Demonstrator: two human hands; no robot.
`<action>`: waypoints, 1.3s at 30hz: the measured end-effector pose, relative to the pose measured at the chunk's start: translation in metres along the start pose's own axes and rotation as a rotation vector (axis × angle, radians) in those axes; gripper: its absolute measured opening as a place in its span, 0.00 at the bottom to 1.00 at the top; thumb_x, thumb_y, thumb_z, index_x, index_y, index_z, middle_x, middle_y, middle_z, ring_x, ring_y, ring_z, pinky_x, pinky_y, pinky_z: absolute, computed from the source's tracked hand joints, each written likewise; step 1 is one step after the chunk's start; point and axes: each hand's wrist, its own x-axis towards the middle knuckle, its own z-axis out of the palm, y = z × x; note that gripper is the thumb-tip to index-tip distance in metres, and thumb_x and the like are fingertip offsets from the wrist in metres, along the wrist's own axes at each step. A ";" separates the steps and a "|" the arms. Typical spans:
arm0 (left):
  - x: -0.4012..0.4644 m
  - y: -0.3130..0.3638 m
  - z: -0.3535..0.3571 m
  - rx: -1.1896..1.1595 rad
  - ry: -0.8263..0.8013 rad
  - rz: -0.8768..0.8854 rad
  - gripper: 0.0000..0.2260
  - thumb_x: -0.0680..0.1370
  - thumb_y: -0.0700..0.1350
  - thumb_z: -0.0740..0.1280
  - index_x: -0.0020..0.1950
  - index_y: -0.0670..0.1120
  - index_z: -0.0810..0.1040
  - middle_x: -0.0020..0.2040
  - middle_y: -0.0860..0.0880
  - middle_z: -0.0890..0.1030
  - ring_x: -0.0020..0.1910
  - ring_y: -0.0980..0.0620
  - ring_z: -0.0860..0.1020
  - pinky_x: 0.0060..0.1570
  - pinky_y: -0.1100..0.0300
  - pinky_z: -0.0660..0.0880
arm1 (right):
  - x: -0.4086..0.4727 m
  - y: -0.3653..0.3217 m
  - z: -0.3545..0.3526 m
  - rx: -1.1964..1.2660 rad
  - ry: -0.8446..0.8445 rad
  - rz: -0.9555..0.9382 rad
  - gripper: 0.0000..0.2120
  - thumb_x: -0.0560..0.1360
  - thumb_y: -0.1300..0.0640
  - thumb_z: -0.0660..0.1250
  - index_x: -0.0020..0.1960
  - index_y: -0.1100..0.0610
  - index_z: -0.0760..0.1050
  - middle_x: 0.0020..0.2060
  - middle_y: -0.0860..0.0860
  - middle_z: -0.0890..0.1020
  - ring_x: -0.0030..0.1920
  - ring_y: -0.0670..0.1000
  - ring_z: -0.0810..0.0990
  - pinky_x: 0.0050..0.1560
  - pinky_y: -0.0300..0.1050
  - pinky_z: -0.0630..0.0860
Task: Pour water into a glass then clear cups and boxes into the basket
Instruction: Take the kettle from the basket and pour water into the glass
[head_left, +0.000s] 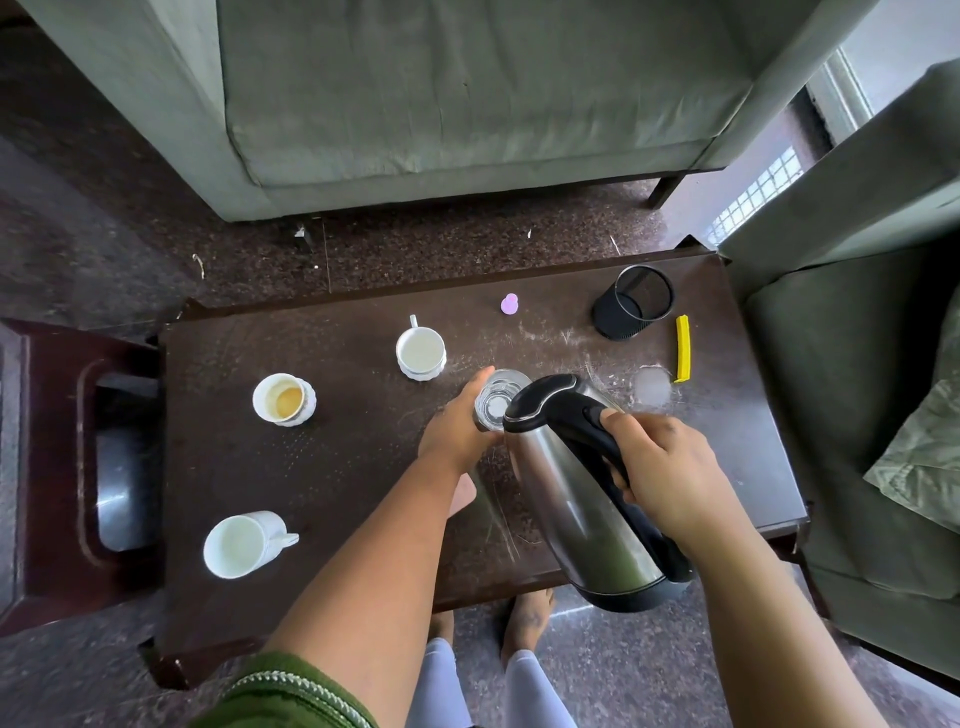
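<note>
Three white cups (421, 352) and black mesh basket (632, 301) on dark surface (311, 467), left hand (457, 423) fingers curled around glass (497, 399) mid-surface, right hand (662, 478) fingers closed around tilted kettle (582, 499) handle, spout over glass.

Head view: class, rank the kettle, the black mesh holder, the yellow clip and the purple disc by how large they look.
1. kettle, though nearest the camera
2. black mesh holder
3. yellow clip
4. purple disc

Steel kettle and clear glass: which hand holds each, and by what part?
The right hand grips the steel kettle by its black handle; the left hand holds the clear glass by its side.
</note>
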 end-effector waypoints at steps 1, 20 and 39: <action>0.000 -0.001 0.000 0.007 0.002 0.003 0.37 0.68 0.56 0.69 0.75 0.64 0.57 0.70 0.54 0.74 0.68 0.47 0.72 0.67 0.51 0.68 | 0.000 0.000 0.000 0.000 0.000 -0.001 0.27 0.78 0.44 0.57 0.39 0.69 0.71 0.28 0.57 0.76 0.30 0.55 0.74 0.45 0.60 0.78; 0.005 -0.003 0.001 0.052 0.021 0.020 0.37 0.71 0.50 0.71 0.76 0.61 0.58 0.70 0.54 0.74 0.69 0.48 0.72 0.64 0.53 0.67 | 0.003 -0.003 0.002 0.018 0.011 0.024 0.26 0.77 0.43 0.57 0.39 0.68 0.73 0.37 0.62 0.82 0.39 0.64 0.80 0.48 0.58 0.78; -0.002 0.003 0.000 0.058 0.013 0.051 0.37 0.69 0.51 0.70 0.75 0.60 0.59 0.68 0.53 0.75 0.67 0.47 0.74 0.62 0.53 0.68 | 0.005 -0.002 0.004 0.038 -0.010 0.000 0.26 0.77 0.44 0.56 0.39 0.67 0.74 0.34 0.59 0.81 0.36 0.58 0.78 0.49 0.59 0.78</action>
